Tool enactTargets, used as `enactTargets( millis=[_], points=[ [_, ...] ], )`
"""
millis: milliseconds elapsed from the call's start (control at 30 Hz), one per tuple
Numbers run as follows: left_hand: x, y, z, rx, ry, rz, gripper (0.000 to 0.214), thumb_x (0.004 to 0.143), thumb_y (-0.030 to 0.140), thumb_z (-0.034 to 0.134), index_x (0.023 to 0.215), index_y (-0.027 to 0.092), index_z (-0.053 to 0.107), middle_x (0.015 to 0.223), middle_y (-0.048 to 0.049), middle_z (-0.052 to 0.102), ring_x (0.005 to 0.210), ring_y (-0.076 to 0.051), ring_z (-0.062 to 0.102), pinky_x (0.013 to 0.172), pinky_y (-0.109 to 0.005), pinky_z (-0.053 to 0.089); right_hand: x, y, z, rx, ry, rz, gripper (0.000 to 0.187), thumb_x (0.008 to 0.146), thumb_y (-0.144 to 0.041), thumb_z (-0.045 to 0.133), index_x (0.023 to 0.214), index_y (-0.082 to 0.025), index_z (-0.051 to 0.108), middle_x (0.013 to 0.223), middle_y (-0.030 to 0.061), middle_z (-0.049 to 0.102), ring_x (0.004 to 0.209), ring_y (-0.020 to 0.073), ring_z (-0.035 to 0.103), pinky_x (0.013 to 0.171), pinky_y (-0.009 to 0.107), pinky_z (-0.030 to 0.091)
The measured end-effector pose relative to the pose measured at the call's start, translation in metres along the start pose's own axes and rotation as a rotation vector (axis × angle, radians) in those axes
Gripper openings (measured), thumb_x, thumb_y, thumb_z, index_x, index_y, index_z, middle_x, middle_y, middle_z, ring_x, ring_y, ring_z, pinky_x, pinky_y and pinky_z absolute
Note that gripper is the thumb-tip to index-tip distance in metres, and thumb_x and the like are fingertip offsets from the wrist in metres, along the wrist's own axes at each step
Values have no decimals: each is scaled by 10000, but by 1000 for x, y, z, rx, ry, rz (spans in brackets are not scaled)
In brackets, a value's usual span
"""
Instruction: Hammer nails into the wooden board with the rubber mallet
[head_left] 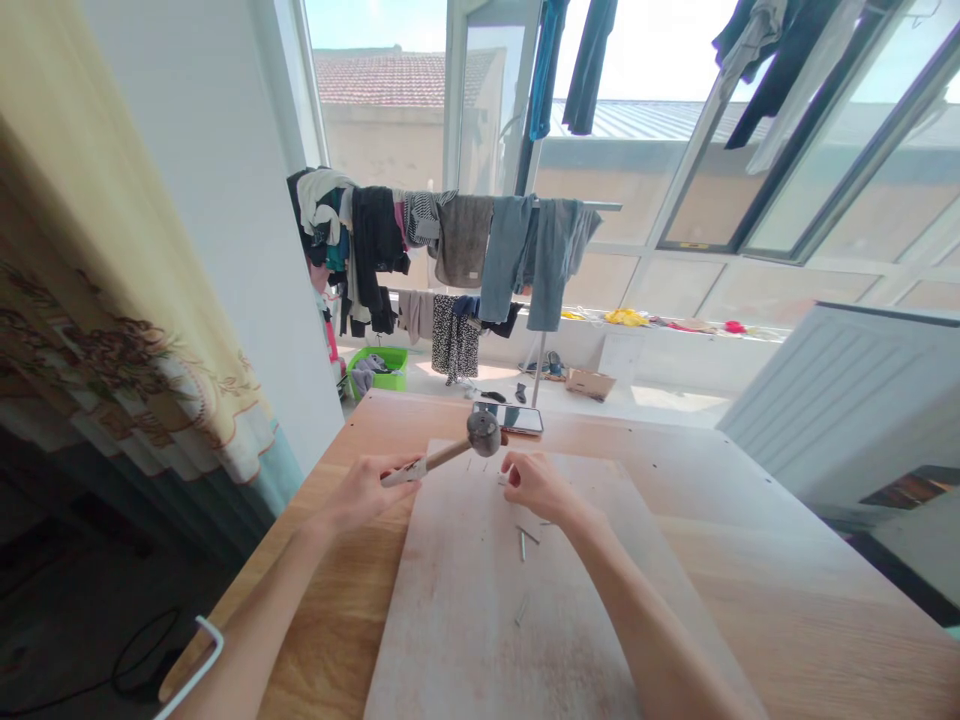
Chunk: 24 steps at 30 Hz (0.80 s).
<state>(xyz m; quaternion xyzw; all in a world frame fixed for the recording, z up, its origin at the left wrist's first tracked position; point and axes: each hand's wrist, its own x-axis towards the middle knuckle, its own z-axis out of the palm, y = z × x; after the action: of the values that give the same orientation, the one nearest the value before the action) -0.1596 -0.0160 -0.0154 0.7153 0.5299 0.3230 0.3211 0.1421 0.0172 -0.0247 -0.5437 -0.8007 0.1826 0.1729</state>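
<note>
The left hand [375,490] was clamped on a hammer [450,454]; the right hand's [538,482] fingertips were together, grip contents unclear. Between the hands, thin nails [485,466] seemingly stood set; loose nails [523,546] nearer than the right hand remained undriven

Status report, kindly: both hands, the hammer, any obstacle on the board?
Left hand gripping hammer. Right hand over far part of pale board, grip unclear. Loose nails lying near right hand, perhaps in the way.
</note>
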Motion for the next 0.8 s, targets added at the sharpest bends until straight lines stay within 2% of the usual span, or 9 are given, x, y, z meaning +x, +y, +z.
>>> enactTargets(
  millis=[67, 133, 267, 367, 533, 700, 800],
  points=[
    [0, 1, 0, -4, -10, -4, 546, 784, 434, 692, 1283, 216, 668, 1250, -50, 697, 1145, -282, 664, 1009, -349, 504, 0, -1, 1, -30, -5, 8, 84, 770, -169, 705, 815, -166, 633, 691, -36, 613, 650, 134, 564, 638, 273, 434],
    [0, 1, 0, -15, -17, 1, 535, 786, 429, 690, 1276, 214, 673, 1246, -51, 700, 1141, -282, 665, 1006, -350, 505, -1, -2, 0, -47, -12, 4, 86, 795, -202, 707, 798, -165, 630, 693, -38, 607, 644, 129, 559, 637, 275, 443],
    [0, 0, 1, -29, -12, 0, 529, 777, 427, 697, 1260, 211, 684, 1243, -56, 702, 1142, -281, 664, 1011, -352, 504, -2, 0, -2, -79, -25, -44, 132, 774, -165, 707, 895, -164, 654, 750, -15, 638, 716, 144, 584, 666, 277, 444],
    [1, -3, 2, -30, -16, 3, 530, 775, 420, 697, 1261, 210, 683, 1248, -48, 700, 1154, -277, 658, 1028, -353, 494, -1, -1, 0, -133, -27, -60, 101, 831, -229, 688, 906, -170, 655, 821, 1, 649, 803, 167, 602, 730, 316, 470],
    [1, -4, 2, -19, -18, 8, 523, 786, 419, 696, 1264, 209, 680, 1244, -48, 703, 1136, -275, 666, 1004, -349, 507, 2, 0, 4, -199, -43, -34, 203, 909, -362, 645, 856, -166, 645, 812, -4, 646, 748, 150, 610, 733, 335, 507],
    [2, -5, 3, -19, -2, 5, 533, 786, 422, 690, 1273, 206, 673, 1208, -53, 721, 1105, -281, 681, 989, -363, 517, -1, 1, 4, -194, -47, -52, 203, 912, -373, 643, 879, -173, 652, 829, 1, 655, 762, 152, 617, 734, 333, 511],
    [1, -5, 4, -19, -1, 3, 541, 779, 427, 692, 1274, 209, 673, 1210, -46, 721, 1122, -277, 674, 1004, -357, 509, -1, 0, 5, -156, -23, -43, 209, 900, -366, 659, 817, -175, 641, 787, -8, 640, 715, 141, 604, 703, 317, 502]
  ],
)
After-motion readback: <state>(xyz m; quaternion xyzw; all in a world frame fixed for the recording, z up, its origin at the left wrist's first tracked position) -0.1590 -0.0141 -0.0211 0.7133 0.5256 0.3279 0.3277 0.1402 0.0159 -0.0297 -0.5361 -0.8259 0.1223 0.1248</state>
